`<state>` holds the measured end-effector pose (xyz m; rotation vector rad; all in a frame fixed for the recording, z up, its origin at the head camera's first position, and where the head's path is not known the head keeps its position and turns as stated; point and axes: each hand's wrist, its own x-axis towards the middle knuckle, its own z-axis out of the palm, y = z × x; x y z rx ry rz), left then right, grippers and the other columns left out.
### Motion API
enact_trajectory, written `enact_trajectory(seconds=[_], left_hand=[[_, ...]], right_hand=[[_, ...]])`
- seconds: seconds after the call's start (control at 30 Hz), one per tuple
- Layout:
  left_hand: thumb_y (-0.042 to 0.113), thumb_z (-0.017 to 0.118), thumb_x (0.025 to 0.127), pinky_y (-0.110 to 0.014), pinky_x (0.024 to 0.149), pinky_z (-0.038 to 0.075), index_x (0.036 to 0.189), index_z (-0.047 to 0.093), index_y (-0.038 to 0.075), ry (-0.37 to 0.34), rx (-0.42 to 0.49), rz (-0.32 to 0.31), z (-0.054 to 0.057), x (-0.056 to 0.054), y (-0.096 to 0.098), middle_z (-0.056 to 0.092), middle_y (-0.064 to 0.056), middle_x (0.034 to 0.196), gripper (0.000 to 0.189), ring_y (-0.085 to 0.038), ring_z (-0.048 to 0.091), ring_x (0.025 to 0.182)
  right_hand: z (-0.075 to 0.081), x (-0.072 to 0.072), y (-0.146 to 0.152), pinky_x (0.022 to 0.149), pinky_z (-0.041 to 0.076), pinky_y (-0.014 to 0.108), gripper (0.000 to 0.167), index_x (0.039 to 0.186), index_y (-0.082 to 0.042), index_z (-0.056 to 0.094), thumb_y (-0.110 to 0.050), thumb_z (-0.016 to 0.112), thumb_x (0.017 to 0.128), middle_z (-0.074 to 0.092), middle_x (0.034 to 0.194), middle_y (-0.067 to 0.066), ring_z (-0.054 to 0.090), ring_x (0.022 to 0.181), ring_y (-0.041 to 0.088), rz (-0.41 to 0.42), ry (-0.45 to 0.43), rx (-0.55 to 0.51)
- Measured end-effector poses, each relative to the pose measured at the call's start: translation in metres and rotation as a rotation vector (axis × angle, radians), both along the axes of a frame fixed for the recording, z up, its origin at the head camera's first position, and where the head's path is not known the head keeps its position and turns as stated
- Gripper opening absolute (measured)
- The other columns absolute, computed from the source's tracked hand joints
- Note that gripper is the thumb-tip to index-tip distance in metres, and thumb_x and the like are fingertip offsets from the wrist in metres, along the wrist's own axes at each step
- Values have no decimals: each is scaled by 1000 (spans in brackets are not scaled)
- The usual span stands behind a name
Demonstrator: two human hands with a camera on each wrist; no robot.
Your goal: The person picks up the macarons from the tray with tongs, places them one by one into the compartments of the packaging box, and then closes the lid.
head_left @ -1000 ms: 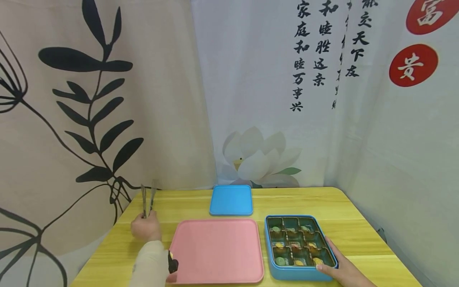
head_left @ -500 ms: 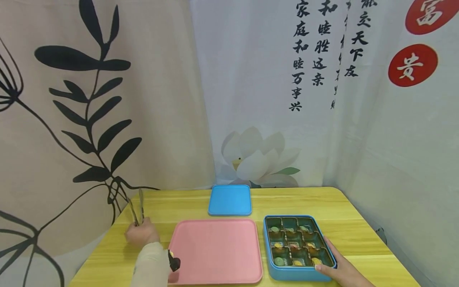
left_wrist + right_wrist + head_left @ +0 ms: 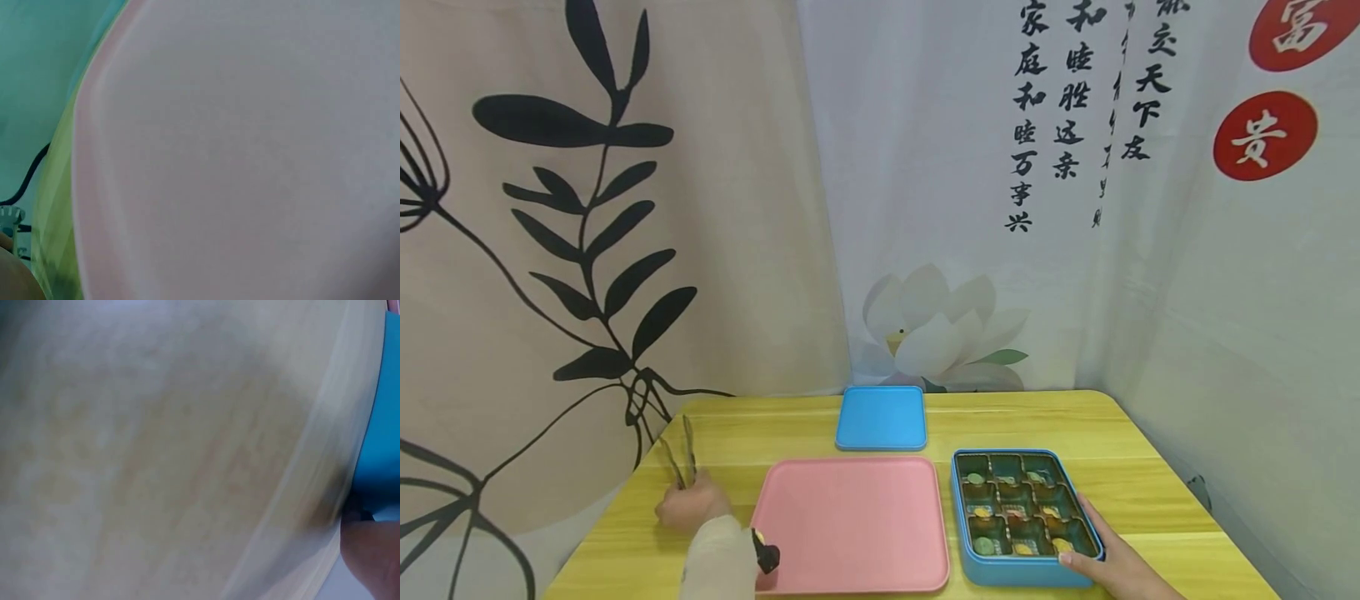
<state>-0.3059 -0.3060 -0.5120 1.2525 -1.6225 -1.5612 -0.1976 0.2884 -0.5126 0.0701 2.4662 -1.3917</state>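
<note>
My left hand (image 3: 691,503) is at the left of the table and grips slim metal tongs (image 3: 690,450). Their two arms stick up out of the fist and stand apart at the tips, with nothing between them. On the right, my right hand (image 3: 1108,560) holds the near right corner of a blue box (image 3: 1026,573), its thumb over the rim and its fingers along the side wall. Inside, a dark divided insert (image 3: 1021,500) has several compartments with small green, yellow and reddish pieces at the bottom. The right wrist view catches only part of that hand beside the blue wall (image 3: 381,444).
Between the hands lies a pink tray (image 3: 857,525), bare, with the left sleeve (image 3: 718,560) over its near left edge. Behind it is a smaller blue tray (image 3: 882,418). All stand on a yellow wood-grain table (image 3: 1030,421) in front of a printed curtain (image 3: 760,208).
My left hand has moved left and a little nearer with the tongs, which now stand lower and lean left. The right hand and the box have stayed in place.
</note>
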Motion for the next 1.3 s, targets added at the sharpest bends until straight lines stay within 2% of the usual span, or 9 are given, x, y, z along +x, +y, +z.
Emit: enact_trajectory(seconds=[0.13, 0.4, 0.83, 1.03, 1.3], left_hand=[[15, 58, 95, -51, 109, 31, 131, 55, -11, -44, -14, 6, -2, 0, 2, 42, -28, 143, 44, -47, 44, 127], [9, 57, 92, -54, 108, 30, 125, 57, -15, -76, -92, 30, -5, -1, 5, 46, -34, 134, 41, -52, 44, 123], [14, 56, 94, -56, 105, 30, 125, 57, -14, -156, -131, -9, -8, -3, 4, 46, -36, 131, 41, -53, 42, 121], [12, 56, 92, -56, 103, 31, 120, 58, -15, -163, -157, -6, -10, -4, 4, 48, -36, 128, 39, -54, 43, 118], [14, 61, 93, -56, 105, 30, 127, 58, -10, -145, -139, 1, -9, -5, 4, 47, -34, 132, 42, -52, 43, 121]], right_hand=[[0, 1, 0, 92, 30, 75, 100, 157, -4, -6, -40, 64, 96, -1, 155, 39, 5, 135, 65, 0, 1, 2], [2, 2, -1, 94, 28, 76, 100, 157, -4, -6, -39, 64, 96, -2, 155, 38, 3, 135, 65, 5, 4, -6], [1, 2, -1, 93, 30, 75, 97, 158, -6, -7, -39, 62, 98, -3, 154, 39, 4, 134, 66, 2, 1, -8], [2, 2, -2, 93, 30, 75, 98, 158, -5, -7, -39, 63, 97, -3, 154, 40, 5, 134, 66, 1, -2, -7], [3, 2, -1, 92, 32, 73, 98, 158, -4, -6, -39, 62, 97, -3, 154, 40, 6, 134, 66, 7, 7, 0]])
